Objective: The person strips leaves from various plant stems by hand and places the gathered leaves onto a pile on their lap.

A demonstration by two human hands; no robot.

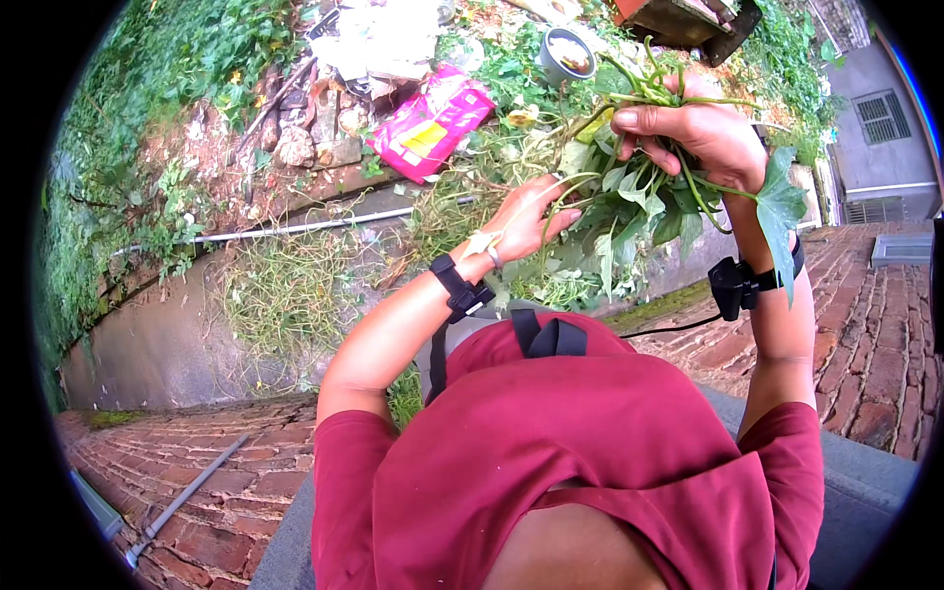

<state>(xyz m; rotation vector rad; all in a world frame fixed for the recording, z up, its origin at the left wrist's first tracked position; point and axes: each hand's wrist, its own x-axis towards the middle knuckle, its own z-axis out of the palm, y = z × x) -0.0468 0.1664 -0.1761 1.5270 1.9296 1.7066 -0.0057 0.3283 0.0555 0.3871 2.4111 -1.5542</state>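
Head view: leafy bunch point(629, 197) clamped in the right hand point(703, 133), with the left hand point(516, 218) right up close!

Held up ahead of the body, between right thumb and curled fingers, with stems fanning out above the fist and leaves spilling below. Across to the left hand: fingers slightly bent, beside the lower leaves and a thin pale stem. Pinching or merely brushing? Cannot tell from here.

And now for the danger spots! Quite a thick handful, with stems splayed several ways: likely to slide loose one by one on any tug, should the right thumb ease off. Likely, too, to snap at the soft stalks under too sharp a pull. Watch the broad leaf point(780, 205), dangling over the right wrist close by the black wrist device point(732, 288): apt to snag there on a turn of the forearm. Same worry over the black cable point(678, 327), running from that device toward the body, easily hooked by a swinging stem.

Lower down, a tangled heap of stems point(285, 295) on the concrete ledge point(147, 344): just the place to lose a dropped piece among look-alikes. Farther out, a pink bag point(428, 128) and a grey bowl point(553, 67), apart from both hands.
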